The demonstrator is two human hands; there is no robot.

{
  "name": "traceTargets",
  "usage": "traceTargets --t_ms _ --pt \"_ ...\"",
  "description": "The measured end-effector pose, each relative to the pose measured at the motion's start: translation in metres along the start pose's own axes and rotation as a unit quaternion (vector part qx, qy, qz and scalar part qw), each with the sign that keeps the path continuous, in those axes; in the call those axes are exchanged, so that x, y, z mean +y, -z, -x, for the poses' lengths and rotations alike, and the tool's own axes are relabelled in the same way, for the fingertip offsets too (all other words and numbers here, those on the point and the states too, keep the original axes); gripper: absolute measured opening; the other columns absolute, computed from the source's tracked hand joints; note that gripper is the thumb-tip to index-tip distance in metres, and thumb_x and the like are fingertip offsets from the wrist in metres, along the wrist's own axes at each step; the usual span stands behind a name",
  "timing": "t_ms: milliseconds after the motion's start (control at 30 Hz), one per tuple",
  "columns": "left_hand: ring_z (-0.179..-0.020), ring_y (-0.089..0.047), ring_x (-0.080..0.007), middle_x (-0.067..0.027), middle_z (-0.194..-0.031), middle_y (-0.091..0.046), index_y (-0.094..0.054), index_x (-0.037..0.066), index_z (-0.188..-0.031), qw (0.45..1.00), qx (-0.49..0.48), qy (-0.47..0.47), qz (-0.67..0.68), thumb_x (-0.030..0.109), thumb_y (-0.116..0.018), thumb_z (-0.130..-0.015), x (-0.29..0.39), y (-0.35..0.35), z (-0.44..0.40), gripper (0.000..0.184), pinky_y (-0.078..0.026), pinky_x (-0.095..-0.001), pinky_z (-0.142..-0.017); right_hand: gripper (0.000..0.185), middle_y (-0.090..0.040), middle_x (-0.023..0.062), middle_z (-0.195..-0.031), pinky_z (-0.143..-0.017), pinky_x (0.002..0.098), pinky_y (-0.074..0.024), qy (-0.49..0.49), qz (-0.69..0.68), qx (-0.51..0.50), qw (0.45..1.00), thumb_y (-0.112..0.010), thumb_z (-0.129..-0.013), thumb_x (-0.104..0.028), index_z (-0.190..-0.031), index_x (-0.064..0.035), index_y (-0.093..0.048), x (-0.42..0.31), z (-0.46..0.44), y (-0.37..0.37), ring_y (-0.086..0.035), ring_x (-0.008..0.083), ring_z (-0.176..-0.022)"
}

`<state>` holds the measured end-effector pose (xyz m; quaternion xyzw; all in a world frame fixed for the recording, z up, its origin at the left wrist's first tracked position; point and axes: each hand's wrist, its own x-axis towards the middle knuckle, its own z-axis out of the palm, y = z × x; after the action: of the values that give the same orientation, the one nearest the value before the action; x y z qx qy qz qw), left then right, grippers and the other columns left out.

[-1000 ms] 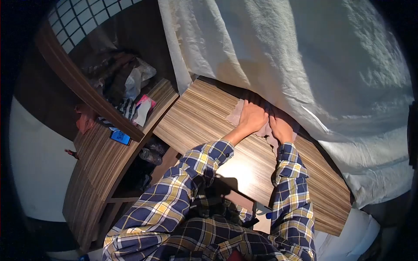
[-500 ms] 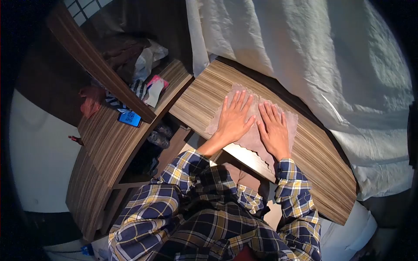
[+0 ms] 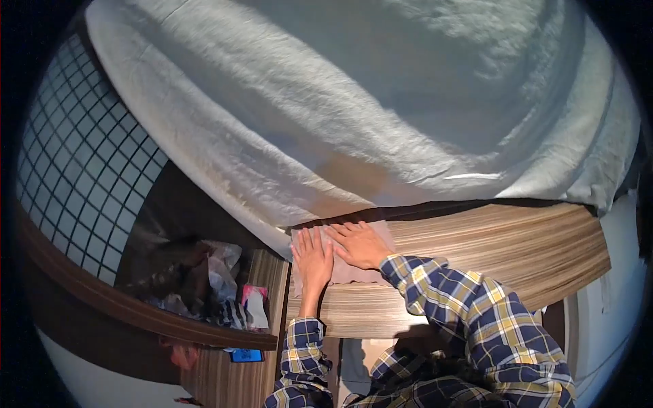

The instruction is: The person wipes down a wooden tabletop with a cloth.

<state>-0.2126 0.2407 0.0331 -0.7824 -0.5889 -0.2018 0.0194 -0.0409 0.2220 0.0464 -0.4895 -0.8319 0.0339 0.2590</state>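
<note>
A thin pinkish-grey cloth lies spread over the left end of a wood-grained tabletop. Pressed flat on its left part is my left hand, fingers stretched out toward the curtain. My right hand also rests flat on the cloth, fingers pointing left and a little forward. The two hands are close together, with the right fingertips near the left hand. Neither hand grips the cloth.
A white curtain hangs along the table's far edge. To the left, a wood-grained shelf bears a blue phone-like item, a pink-and-white packet and plastic bags. A dark curved wooden edge runs beside them.
Both hands and the cloth have moved along the tabletop to its left end, beside the shelf. My hands are closer together, and the view has turned and tilted up toward the curtain.
</note>
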Motion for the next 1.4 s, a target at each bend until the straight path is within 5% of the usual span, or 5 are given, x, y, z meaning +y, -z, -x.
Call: traceTargets --t_ms 333,667,833,933,1400 --pt "-0.145 -0.015 -0.0363 -0.0242 -0.155 -0.017 -0.023 0.001 -0.149 0.996 0.074 0.003 0.057 0.029 -0.049 -0.095 0.051 0.007 0.013 0.066 -0.012 -0.0537 -0.115 0.050 -0.050 0.0177 -0.133 -0.109 0.0499 -0.0285 0.043 0.069 0.176 0.981 -0.053 -0.086 -0.027 -0.129 -0.0024 -0.050 0.019 0.018 0.002 -0.046 0.0319 -0.124" --pt "-0.145 -0.017 -0.0366 -0.0249 -0.153 -0.023 -0.024 0.001 -0.149 0.994 -0.049 -0.097 0.002 0.035 -0.040 -0.099 0.165 -0.030 0.007 0.062 -0.011 -0.0519 -0.116 0.046 -0.056 0.0153 -0.126 -0.096 0.0443 -0.0415 0.005 0.001 0.092 0.996 -0.054 -0.087 -0.031 -0.124 -0.0039 -0.056 0.121 0.111 0.089 -0.053 0.0286 -0.116" --pt "-0.102 -0.050 -0.0395 -0.0260 -0.099 -0.058 -0.057 -0.002 -0.096 0.982 0.022 -0.182 -0.037 0.033 -0.041 -0.097 0.263 -0.059 -0.013 0.039 -0.030 -0.0552 -0.102 0.037 -0.066 0.0223 -0.099 -0.080 0.0465 -0.0500 -0.096 -0.077 0.028 0.992 -0.053 -0.089 -0.033 -0.108 -0.0030 -0.065 0.190 0.165 0.154 -0.063 0.0379 -0.092" --pt "-0.102 -0.050 -0.0389 -0.0265 -0.098 -0.058 -0.058 -0.002 -0.094 0.983 -0.064 -0.171 0.031 0.033 -0.043 -0.096 0.325 -0.061 -0.018 0.039 -0.030 -0.0547 -0.102 0.039 -0.067 0.0211 -0.101 -0.081 0.0469 -0.0489 -0.151 -0.043 0.031 0.987 -0.053 -0.088 -0.035 -0.106 -0.0035 -0.066 0.219 0.200 0.185 -0.063 0.0370 -0.094" --pt "-0.143 -0.021 -0.0383 -0.0276 -0.150 -0.027 -0.036 -0.006 -0.141 0.893 -0.034 -0.392 0.217 0.029 -0.039 -0.096 0.392 -0.077 0.034 0.057 -0.012 -0.0526 -0.116 0.041 -0.052 0.0174 -0.133 -0.109 0.0430 -0.0319 -0.266 0.109 0.161 0.944 -0.055 -0.089 -0.017 -0.126 -0.0009 -0.055 0.153 0.313 0.205 -0.047 0.0338 -0.124"
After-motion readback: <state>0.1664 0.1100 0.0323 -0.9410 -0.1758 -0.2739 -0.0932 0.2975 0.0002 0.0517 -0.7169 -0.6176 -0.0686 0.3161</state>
